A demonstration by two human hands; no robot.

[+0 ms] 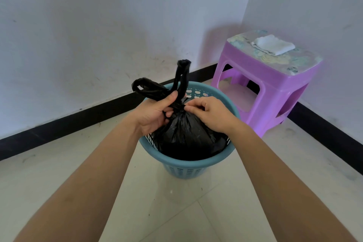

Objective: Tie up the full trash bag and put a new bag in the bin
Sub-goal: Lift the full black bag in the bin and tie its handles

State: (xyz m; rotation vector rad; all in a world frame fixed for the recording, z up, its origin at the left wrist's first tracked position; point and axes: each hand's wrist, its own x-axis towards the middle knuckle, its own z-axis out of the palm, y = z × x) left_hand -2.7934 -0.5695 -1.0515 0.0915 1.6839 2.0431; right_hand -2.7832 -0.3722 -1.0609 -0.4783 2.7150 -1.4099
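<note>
A full black trash bag (pixel 184 137) sits inside a round blue plastic bin (pixel 188 165) on the floor. The bag's neck is gathered into a knot just above the bin. Two black handle loops (pixel 151 88) rise from the knot, one leaning left, one standing upright. My left hand (pixel 155 116) grips the bag at the knot from the left, at the base of the loops. My right hand (pixel 210 114) pinches the knot from the right with its fingertips. A folded white bag (pixel 273 45) lies on the purple stool.
A purple plastic stool (pixel 263 86) stands in the corner, right behind the bin. White walls with a black baseboard (pixel 78 122) close the space at the back and right. Pale floor tiles (pixel 176 212) stretch toward me.
</note>
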